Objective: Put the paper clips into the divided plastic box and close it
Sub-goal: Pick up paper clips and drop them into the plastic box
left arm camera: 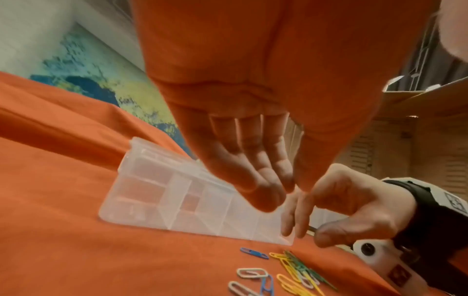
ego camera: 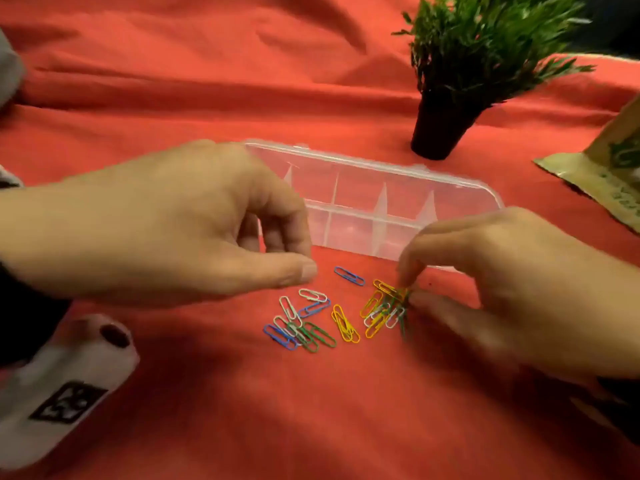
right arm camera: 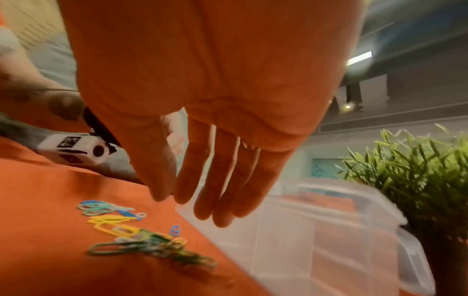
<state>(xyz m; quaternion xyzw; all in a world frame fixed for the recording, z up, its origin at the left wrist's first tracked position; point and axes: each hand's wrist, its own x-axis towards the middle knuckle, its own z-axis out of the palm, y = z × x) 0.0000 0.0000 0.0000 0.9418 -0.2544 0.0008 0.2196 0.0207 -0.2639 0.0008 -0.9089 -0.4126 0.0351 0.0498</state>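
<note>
Head view shows the paper clips (ego camera: 332, 315) scattered on the red cloth (ego camera: 207, 410) between both hands, just in front of the divided plastic box (ego camera: 377, 206), which lies open and looks empty. The right hand (ego camera: 498, 282) reaches down with thumb and fingertips pinching at the yellow-and-green cluster on the clips' right side. The left hand (ego camera: 166, 230) hovers above the left of the heap, fingers loosely curled, holding nothing. Motion blur smears the right fingertips, so exactly which clips they grip is unclear. Only the wrist views show both palms from beneath; only the head view shows the potted plant (ego camera: 474, 64) and paper packet (ego camera: 602, 174) together.
</note>
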